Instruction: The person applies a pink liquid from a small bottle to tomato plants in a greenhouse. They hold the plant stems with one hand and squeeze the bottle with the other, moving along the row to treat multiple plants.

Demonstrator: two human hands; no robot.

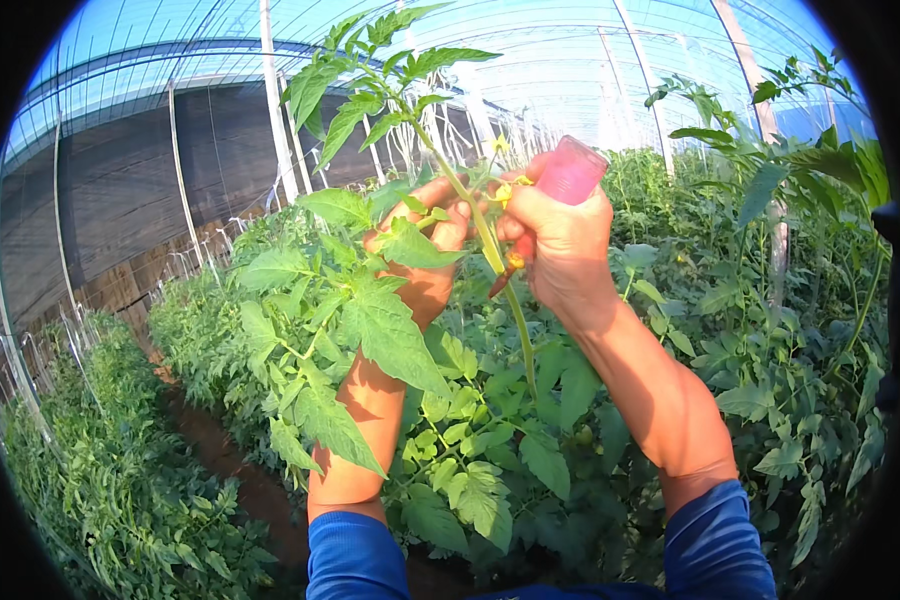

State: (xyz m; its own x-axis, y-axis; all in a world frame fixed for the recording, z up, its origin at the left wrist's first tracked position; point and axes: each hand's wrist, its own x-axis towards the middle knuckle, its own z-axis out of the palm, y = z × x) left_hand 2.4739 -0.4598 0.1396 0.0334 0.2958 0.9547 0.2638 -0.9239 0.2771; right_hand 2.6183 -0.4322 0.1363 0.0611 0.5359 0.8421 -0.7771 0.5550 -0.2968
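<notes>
A tall tomato stem (pixel 486 234) leans up and to the left between my hands, with a leafy top. My left hand (pixel 424 255) has its fingertips against this stem; a leaf covers part of the hand. On the right side of the stem, my right hand (pixel 562 232) grips a small translucent bottle (pixel 570 171) of pink colour, tilted with its base up. Its red nozzle end (pixel 501 282) points down and left by the stem. Yellow tomato flowers (pixel 503 195) sit between the stem and my right fingers. Large tomato leaves (pixel 394 330) hang over my left forearm.
Dense tomato plants (pixel 750 360) fill the right side, and another row (pixel 120 450) grows at left. A bare soil path (pixel 232 465) runs between rows. White posts (pixel 277 105), hanging strings (pixel 435 127) and a dark side wall (pixel 120 172) stand under a clear greenhouse roof.
</notes>
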